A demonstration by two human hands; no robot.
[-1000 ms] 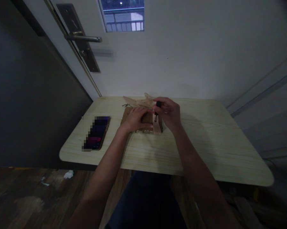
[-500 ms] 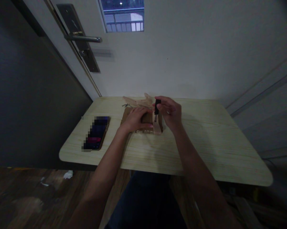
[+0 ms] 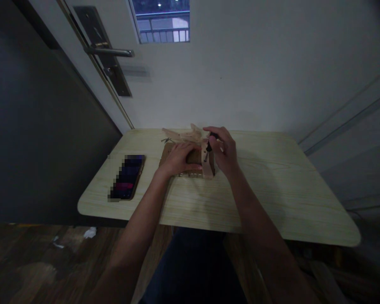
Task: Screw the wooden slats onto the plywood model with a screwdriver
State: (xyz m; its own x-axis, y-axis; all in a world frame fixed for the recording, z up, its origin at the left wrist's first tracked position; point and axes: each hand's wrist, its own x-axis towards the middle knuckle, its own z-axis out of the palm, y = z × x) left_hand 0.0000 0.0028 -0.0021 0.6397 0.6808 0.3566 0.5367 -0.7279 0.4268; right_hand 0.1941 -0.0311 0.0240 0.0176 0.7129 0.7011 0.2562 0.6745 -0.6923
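My left hand [image 3: 177, 158] lies flat, fingers together, pressing down on a brown wooden piece [image 3: 194, 158] on the table. My right hand [image 3: 224, 150] is closed around a small screwdriver with a black handle [image 3: 210, 145], its tip pointing down at a pale upright wooden strip [image 3: 207, 166] at the brown piece's right end. Behind the hands lie thin pale wooden parts [image 3: 183, 134] and a few small dark screws [image 3: 166, 139].
A phone [image 3: 128, 176] lies on the left of the pale wood-grain table [image 3: 272, 194]. A door with a metal lever handle [image 3: 109, 52] stands at the back left, a white wall behind. Dark wooden floor lies below the table edge.
My right hand has turned and dipped slightly with the screwdriver, whose handle now sits lower and more hidden by the fingers. The left hand has stayed put.
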